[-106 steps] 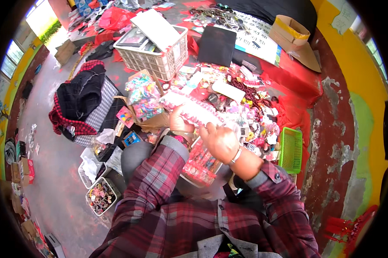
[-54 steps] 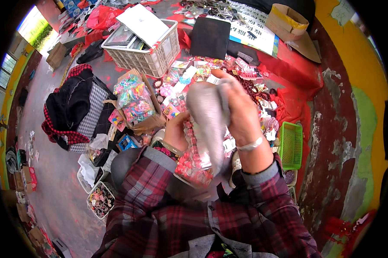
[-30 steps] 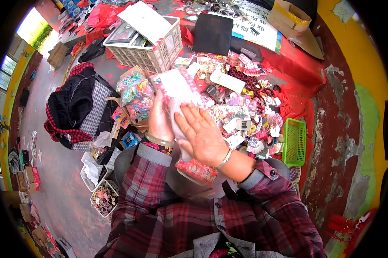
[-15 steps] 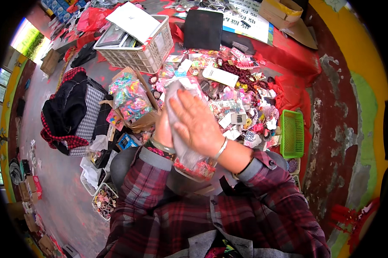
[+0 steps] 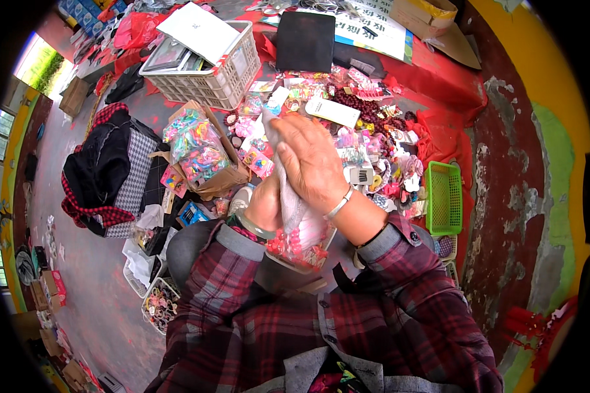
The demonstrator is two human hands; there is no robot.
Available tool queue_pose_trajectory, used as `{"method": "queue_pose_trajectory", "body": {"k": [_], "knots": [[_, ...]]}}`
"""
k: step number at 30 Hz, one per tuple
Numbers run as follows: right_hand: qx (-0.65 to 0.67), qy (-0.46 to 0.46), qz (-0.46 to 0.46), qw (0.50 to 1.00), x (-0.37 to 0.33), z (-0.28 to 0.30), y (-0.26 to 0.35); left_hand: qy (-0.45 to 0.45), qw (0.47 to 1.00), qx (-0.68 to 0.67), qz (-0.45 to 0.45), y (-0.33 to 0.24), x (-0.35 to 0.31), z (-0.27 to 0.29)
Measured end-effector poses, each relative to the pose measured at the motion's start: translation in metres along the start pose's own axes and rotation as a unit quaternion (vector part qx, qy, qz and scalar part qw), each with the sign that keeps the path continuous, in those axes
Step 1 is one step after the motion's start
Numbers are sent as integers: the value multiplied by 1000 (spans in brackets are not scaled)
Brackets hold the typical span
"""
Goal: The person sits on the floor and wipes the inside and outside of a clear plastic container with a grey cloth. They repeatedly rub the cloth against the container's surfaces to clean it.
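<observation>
A thin greyish-white cloth (image 5: 291, 208) is pressed between my two hands in front of my body. My right hand (image 5: 313, 164) lies over it from the right, fingers together and pointing up and left. On the other side, my left hand (image 5: 263, 204) is closed against the cloth, its fingers mostly hidden. One end of the cloth sticks out above the hands, and the rest hangs below the palms. Beneath them is a clear container (image 5: 312, 261) with red and pink small items, partly covered by the cloth.
A box of bagged colourful trinkets (image 5: 203, 154) stands left of my hands, near a white crate (image 5: 232, 82). Hair accessories and beads (image 5: 367, 111) spread ahead. A green basket (image 5: 443, 200) is at right. Clothes (image 5: 105, 170) lie at left, above a small basket (image 5: 159, 304).
Both hands have shifted slightly right with the cloth between them. The right hand now covers more of it, and a pink card left of the hands has come into view.
</observation>
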State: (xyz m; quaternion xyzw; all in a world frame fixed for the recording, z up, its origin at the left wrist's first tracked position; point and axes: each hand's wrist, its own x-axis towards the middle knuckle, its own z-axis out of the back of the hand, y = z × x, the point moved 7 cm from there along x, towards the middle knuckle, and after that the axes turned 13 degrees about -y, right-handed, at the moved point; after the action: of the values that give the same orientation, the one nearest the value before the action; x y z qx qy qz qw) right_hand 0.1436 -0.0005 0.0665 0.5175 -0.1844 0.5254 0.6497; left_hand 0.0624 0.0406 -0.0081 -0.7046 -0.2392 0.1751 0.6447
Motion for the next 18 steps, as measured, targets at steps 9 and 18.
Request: {"method": "queue_pose_trajectory", "body": {"k": [9,18], "knots": [[71,-30,-216,973,-15,-2,-62,-83,906,-389,144,2,10,-5],[18,84,30,996,-8,-14,5,-62,895,-396,197,33,5,1]]}}
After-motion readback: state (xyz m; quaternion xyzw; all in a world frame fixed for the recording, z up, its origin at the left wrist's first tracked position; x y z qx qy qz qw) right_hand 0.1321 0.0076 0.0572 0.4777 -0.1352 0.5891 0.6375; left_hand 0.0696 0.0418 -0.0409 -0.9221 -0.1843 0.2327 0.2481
